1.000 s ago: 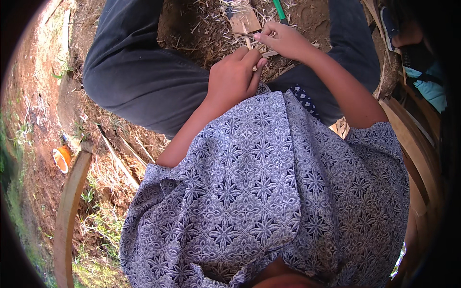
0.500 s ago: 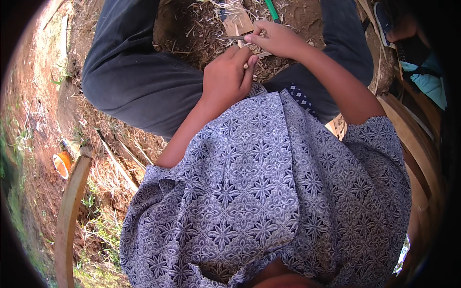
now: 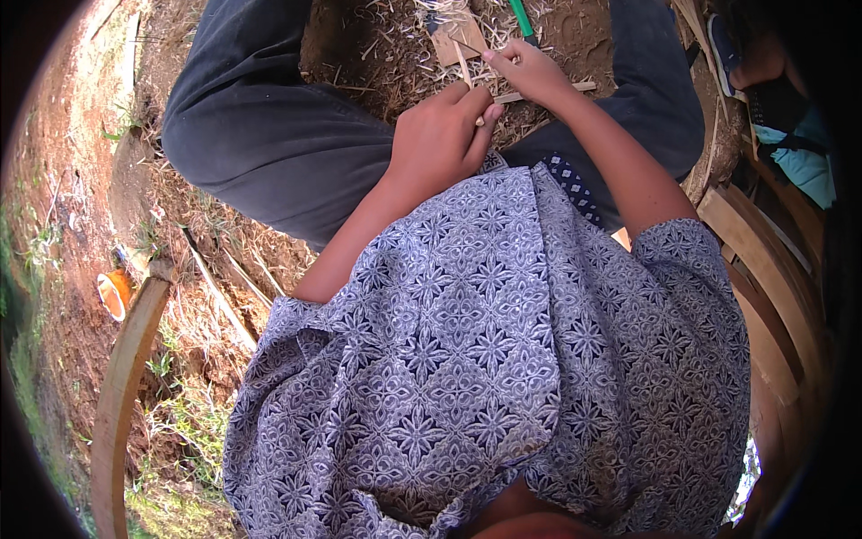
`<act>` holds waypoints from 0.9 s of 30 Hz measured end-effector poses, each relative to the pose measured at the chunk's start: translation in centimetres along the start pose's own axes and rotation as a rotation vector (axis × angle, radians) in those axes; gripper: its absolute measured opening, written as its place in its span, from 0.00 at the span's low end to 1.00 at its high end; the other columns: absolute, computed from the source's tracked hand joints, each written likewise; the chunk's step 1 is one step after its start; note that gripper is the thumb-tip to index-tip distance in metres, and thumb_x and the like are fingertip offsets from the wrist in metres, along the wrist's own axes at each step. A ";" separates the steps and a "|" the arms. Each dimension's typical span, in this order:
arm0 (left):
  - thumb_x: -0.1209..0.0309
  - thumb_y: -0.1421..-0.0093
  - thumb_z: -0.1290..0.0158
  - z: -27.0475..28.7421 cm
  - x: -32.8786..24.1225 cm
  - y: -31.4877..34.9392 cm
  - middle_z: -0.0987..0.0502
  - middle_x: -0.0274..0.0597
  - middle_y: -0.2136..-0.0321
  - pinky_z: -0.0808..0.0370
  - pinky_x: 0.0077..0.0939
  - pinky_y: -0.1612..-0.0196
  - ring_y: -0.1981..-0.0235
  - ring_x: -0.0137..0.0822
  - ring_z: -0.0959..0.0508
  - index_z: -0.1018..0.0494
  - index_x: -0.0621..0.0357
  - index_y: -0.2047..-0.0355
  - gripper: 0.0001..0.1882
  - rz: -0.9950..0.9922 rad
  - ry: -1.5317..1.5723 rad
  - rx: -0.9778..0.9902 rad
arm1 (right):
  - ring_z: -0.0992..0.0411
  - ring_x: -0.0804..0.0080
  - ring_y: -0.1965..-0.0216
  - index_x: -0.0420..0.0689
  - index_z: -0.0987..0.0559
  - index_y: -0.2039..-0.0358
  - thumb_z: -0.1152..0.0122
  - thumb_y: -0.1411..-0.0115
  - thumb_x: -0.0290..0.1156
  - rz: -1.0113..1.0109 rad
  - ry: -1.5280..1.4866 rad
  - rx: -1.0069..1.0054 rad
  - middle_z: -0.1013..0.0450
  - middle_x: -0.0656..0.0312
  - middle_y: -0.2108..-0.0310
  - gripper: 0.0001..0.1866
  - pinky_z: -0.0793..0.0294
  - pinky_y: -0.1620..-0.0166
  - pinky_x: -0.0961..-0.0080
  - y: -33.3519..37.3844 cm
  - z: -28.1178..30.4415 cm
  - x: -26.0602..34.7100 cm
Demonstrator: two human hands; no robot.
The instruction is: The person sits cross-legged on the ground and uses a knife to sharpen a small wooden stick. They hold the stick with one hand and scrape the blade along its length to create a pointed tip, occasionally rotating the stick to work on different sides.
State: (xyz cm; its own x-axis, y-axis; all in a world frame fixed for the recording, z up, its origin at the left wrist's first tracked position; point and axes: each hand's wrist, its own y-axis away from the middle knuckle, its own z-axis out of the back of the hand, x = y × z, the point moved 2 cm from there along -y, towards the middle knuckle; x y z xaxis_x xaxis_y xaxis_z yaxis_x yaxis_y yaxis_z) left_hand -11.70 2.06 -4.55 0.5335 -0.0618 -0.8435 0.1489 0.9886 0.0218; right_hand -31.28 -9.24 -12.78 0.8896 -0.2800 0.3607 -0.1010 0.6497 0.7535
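Note:
Between my bent legs, my left hand [image 3: 442, 133] is closed around a thin pale wooden stick [image 3: 463, 66]. One end of the stick points away from me past the knuckles; its other end shows by the thumb. My right hand [image 3: 530, 74] grips a small knife [image 3: 469, 48], its handle mostly hidden in the fingers. The dark narrow blade points left, close to the far end of the stick; whether they touch I cannot tell. Beneath them a flat brown piece of wood [image 3: 444, 52] lies on the ground among pale shavings.
A green-handled tool [image 3: 521, 16] lies beyond my right hand. A wooden strip [image 3: 575, 89] is by my right leg. Curved planks [image 3: 763, 242], a turquoise cloth [image 3: 808, 166] and another person's foot [image 3: 759, 68] are at right. At left are a wooden beam [image 3: 126, 404] and an orange object [image 3: 114, 295].
My right hand and the knife have moved away from me, toward the stick's far end. The left hand, still on the stick, sits slightly farther right in the picture.

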 end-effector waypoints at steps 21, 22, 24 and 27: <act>0.58 0.33 0.44 -1.0 0.9 0.3 0.26 0.44 0.74 0.25 0.43 0.74 0.76 0.49 0.21 0.24 0.54 0.68 0.13 -0.105 -0.101 0.001 | 0.21 0.58 0.68 0.46 0.21 0.64 0.35 0.38 0.61 0.348 0.231 -0.126 0.21 0.54 0.71 0.27 0.25 0.62 0.61 3.4 0.1 2.0; 0.58 0.33 0.44 -1.1 1.0 0.2 0.26 0.44 0.75 0.25 0.43 0.75 0.76 0.49 0.20 0.24 0.53 0.69 0.13 -0.111 -0.098 -0.014 | 0.21 0.58 0.68 0.46 0.21 0.63 0.36 0.38 0.61 0.357 0.199 -0.130 0.21 0.54 0.71 0.27 0.24 0.61 0.61 3.4 -0.1 2.0; 0.58 0.33 0.43 -1.1 1.0 0.2 0.26 0.45 0.75 0.25 0.43 0.74 0.76 0.49 0.20 0.24 0.54 0.69 0.13 -0.108 -0.095 -0.004 | 0.21 0.58 0.67 0.46 0.21 0.63 0.36 0.38 0.61 0.348 0.169 -0.130 0.21 0.54 0.70 0.27 0.24 0.61 0.62 3.3 -0.4 1.8; 0.58 0.33 0.44 -1.2 1.4 0.0 0.25 0.45 0.75 0.25 0.43 0.74 0.76 0.49 0.20 0.24 0.54 0.69 0.13 -0.098 -0.096 0.006 | 0.21 0.58 0.67 0.46 0.20 0.63 0.36 0.38 0.61 0.326 0.163 -0.135 0.21 0.54 0.71 0.27 0.23 0.60 0.62 2.6 -0.6 1.4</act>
State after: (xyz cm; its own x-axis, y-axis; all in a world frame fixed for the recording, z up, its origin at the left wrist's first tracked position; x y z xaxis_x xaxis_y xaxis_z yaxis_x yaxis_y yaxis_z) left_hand -11.98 2.14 -6.37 0.5932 -0.1707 -0.7867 0.2091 0.9764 -0.0542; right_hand -29.98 -7.53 -10.66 0.8806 0.0657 0.4692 -0.3406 0.7762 0.5305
